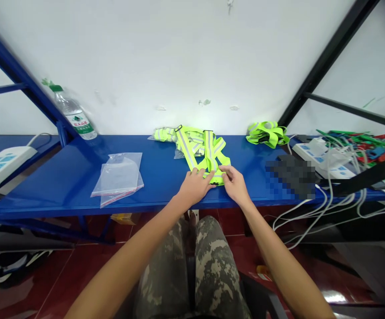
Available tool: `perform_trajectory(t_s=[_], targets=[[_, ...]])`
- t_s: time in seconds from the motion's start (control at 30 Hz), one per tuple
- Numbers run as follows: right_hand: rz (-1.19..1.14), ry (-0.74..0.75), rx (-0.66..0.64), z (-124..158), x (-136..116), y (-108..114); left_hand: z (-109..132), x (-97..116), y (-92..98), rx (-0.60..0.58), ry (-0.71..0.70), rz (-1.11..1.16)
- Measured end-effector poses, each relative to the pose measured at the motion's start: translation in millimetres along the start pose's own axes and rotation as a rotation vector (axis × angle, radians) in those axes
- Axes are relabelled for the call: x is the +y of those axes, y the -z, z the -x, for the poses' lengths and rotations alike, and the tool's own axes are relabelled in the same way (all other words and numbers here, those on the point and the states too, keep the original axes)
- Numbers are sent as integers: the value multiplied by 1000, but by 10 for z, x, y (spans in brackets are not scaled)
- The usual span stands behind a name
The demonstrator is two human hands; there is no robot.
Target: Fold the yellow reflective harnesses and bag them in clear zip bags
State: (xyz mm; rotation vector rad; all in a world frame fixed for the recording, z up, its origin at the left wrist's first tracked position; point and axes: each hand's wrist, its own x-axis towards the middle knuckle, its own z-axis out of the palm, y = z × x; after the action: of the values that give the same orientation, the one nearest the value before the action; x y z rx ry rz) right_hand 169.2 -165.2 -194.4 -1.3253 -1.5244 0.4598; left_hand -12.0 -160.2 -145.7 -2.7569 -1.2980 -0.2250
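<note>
A neon-yellow reflective strap vest point(210, 153) with silver stripes and black buckles lies spread on the blue table in front of me. My left hand point(195, 185) is on its lower left part, index finger and thumb closed on the bottom band. At the lower right edge, my right hand point(236, 184) has its thumb and bent fingers on the band. Just behind this vest are more yellow straps in clear plastic bags point(164, 134), partly covered by it. Another bundled yellow vest point(267, 134) rests farther right, against the wall.
Clear zip bags point(121, 177) lie to the left on the blue table point(159, 186). A water bottle point(76, 114) leans by the wall. On the right are a blurred dark object point(294, 175), a power strip point(325, 161), white cables point(328, 204) and red and green items point(375, 148).
</note>
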Motion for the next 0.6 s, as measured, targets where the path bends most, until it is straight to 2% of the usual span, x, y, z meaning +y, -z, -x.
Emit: perform_trajectory(t_s=[0.1, 0.17, 0.3, 0.43, 0.6], targets=[[186, 31, 162, 9, 7, -31, -6, 23, 13, -8, 0, -11], [308, 51, 167, 7, -15, -56, 6, 24, -1, -4, 5, -10], [502, 154, -133, 12, -180, -74, 56, -19, -60, 46, 10, 50], [714, 467, -344, -20, -401, -47, 120, -110, -115, 128, 6, 187], [666, 826, -534, -377, -421, -15, 148, -196, -117, 121, -12, 357]])
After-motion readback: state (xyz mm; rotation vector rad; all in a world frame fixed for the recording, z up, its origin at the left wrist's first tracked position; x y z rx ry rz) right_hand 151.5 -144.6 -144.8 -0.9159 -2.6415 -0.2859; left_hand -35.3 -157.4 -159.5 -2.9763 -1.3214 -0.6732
